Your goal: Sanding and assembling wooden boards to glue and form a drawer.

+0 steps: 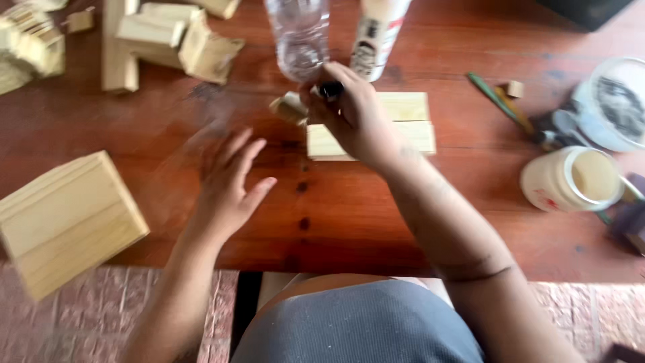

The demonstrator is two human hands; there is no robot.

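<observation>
The left hand [232, 181], nearest, hovers spread and empty. At one o'clock the right hand [353, 114] pinches a small dark cap [330, 89] over two wood blocks [403, 124]; keep the pinch steady, blocks flat.

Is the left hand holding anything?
No, the left hand hovers open with spread fingers above the bare wooden table, touching nothing.

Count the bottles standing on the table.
2: a clear plastic bottle and a white labelled bottle, side by side at the top edge, just beyond the right hand. Both are cropped; others may stand out of frame.
</observation>
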